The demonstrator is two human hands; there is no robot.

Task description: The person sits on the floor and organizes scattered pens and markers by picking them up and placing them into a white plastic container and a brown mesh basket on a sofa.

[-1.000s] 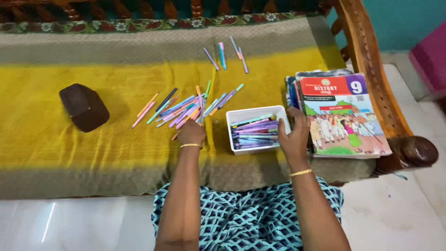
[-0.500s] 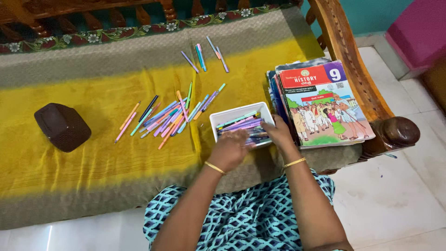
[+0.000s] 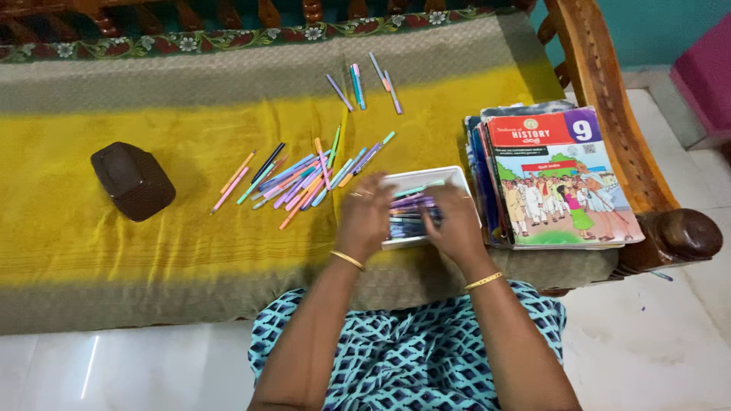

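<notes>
While both hands work over the tray [image 3: 449,176], the person sits close against the bench [image 3: 114,251], lap in a blue patterned cloth [image 3: 411,350] at the near edge. Left hand [image 3: 365,213] lies fingers spread at the tray's left rim, seemingly steadying it; it grips nothing that shows. Right hand [image 3: 455,221] is curled down over the pens in the tray [image 3: 407,205], fingers bent among them, but whether it is clamped on a pen cannot be told. A gold bangle sits on each wrist.

White and shallow, the tray rests on the yellow cover near the front edge, within easy reach, its pens lying side by side lengthwise. Just right of it a stack of books [image 3: 556,183] lies flat, touching or nearly touching the tray. Left of the tray, a loose heap of pens [image 3: 304,179] is strewn crosswise, pastel pink, blue, purple and orange. Well to the left a dark brown box [image 3: 131,180] stands alone.

Farther back, a few stray pens [image 3: 358,76] lie apart near the grey band of cover. Beyond runs the wooden backrest [image 3: 190,11].
</notes>
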